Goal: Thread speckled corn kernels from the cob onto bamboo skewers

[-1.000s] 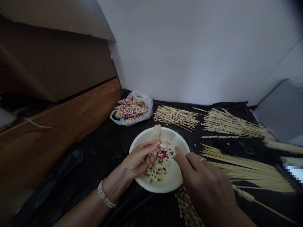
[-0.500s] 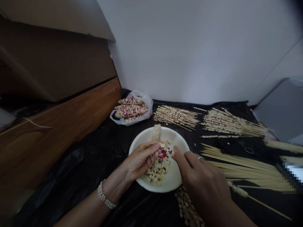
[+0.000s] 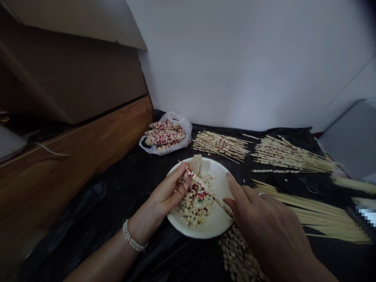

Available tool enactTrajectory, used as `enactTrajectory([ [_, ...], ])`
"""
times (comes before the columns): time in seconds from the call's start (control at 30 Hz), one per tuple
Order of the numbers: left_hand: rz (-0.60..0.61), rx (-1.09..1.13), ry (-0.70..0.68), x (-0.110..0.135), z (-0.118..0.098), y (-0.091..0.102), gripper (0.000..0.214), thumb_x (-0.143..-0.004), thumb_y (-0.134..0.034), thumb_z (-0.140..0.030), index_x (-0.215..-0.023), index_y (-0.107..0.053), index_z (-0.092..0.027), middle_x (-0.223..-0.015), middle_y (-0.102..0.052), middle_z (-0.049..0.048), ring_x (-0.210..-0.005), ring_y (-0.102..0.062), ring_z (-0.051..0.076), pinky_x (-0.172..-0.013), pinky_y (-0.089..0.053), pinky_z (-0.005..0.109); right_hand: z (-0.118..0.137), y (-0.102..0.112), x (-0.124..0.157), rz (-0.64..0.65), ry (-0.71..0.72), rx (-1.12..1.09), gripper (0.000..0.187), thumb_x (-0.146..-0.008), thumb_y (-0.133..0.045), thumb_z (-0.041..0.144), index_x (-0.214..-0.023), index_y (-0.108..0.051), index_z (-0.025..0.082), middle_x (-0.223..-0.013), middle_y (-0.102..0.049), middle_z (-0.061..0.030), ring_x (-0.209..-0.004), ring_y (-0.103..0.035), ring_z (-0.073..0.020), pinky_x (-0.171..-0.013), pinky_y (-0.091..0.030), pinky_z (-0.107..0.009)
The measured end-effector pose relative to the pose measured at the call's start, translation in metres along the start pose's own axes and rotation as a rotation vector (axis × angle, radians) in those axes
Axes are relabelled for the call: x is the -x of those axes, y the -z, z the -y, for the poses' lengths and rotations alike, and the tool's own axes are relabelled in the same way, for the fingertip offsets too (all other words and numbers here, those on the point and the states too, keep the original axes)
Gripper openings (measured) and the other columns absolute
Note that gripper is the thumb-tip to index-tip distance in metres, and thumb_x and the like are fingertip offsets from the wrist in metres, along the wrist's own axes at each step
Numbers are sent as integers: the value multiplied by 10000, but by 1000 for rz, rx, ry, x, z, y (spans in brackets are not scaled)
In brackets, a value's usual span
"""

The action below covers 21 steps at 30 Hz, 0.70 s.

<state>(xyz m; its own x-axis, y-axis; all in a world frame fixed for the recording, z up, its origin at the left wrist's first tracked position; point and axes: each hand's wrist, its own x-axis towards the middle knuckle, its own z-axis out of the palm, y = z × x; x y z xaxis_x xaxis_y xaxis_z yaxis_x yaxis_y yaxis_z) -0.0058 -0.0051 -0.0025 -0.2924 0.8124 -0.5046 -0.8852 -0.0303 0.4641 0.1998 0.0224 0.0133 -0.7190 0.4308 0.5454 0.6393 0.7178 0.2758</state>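
and here you are at the threading step, by the look of it: the thin pale wooden skewer strung with cream and dark-red corn kernels [image 3: 219, 202] slants over the round white bowl [image 3: 220, 225], one end toward ten o'clock, the other toward four. your left hand [image 3: 166, 196] has its fingertips pinched narrow around the ten o'clock end. your right hand [image 3: 261, 219] sits at the four o'clock end, index finger stretched out, thumb just beside the skewer; whether it grips, you can't tell from up here.

below, loose cream and dark-red kernels [image 3: 195, 215] fill the bowl's middle, and the pale, stripped corn cob [image 3: 196, 162] leans at twelve. bare straw-coloured wooden skewers [image 3: 323, 221] fan out at three o'clock on the black plastic sheet [image 3: 102, 235]; kernel-covered skewers [image 3: 277, 154] lie bunched at two.

the next move, i'd judge, calls for a steady skewer, a single kernel squared to the tip, and a gentle push with fingertips clear of the point. press too hard and a kernel could split.
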Motion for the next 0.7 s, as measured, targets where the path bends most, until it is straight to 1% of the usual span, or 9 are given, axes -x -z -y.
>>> enactTrajectory([
  [0.07,-10,80,4,0,-6,-2,97,-856,-571,-81,-890,-658,-109,-761,-664,13,-614,-617,43,-585,-533,111,-4,1,1,34,-1,-26,322,-877,-499,263,-1142,-585,101,-678,-616,-24,-537,-558,-173,-510,-326,-302],
  [0.17,13,172,12,0,-11,-3,134,-896,-519,-123,-894,-651,-100,-760,-658,28,-623,-618,52,-592,-540,122,-5,-3,2,103,1,-91,225,-860,-535,306,-999,-613,147,-651,-611,-16,-565,-580,-186,-512,-332,-296],
  [0.23,17,212,10,0,-12,-4,156,-905,-498,-128,-888,-649,-96,-756,-656,35,-622,-619,60,-584,-539,127,-3,-6,4,130,-4,-139,160,-884,-480,257,-918,-604,162,-606,-593,-1,-483,-547,-154,-453,-271,-275],
  [0.27,8,213,2,-1,-12,-4,152,-902,-501,-122,-897,-651,-97,-756,-656,34,-620,-618,61,-576,-534,125,-1,-6,4,129,-7,-158,169,-895,-440,226,-906,-597,163,-595,-588,2,-437,-519,-137,-427,-235,-269],
  [0.37,-33,180,-18,-3,-10,-2,177,-874,-539,-89,-1010,-650,-107,-768,-664,24,-616,-619,63,-569,-527,126,2,-5,5,124,-2,-196,232,-888,-363,145,-960,-584,150,-616,-596,-9,-400,-490,-118,-399,-199,-256],
  [0.47,-40,153,-9,-5,-6,0,307,-858,-553,-62,-1157,-603,-107,-773,-673,18,-617,-623,68,-589,-536,140,5,-4,5,114,-6,-202,257,-844,-365,89,-981,-576,144,-621,-589,-11,-415,-505,-122,-397,-203,-248],
  [0.57,-42,131,-7,-5,-3,2,381,-854,-561,-60,-1230,-562,-114,-774,-680,15,-620,-626,72,-606,-543,148,6,-6,5,89,-14,-179,275,-817,-370,78,-979,-584,142,-614,-585,-13,-405,-513,-135,-393,-192,-252],
  [0.63,-24,108,-19,-6,-3,3,396,-856,-575,-98,-1251,-549,-118,-785,-684,18,-637,-633,78,-624,-549,157,5,-8,5,73,-16,-151,303,-807,-371,77,-1006,-594,128,-619,-594,-20,-392,-514,-142,-390,-189,-256],
  [0.7,26,77,-31,-7,-5,5,393,-867,-582,-191,-1252,-551,-119,-797,-684,31,-655,-640,88,-635,-556,172,4,-8,5,64,-15,-136,323,-796,-376,74,-1022,-603,108,-622,-601,-27,-388,-518,-145,-387,-196,-258],
])
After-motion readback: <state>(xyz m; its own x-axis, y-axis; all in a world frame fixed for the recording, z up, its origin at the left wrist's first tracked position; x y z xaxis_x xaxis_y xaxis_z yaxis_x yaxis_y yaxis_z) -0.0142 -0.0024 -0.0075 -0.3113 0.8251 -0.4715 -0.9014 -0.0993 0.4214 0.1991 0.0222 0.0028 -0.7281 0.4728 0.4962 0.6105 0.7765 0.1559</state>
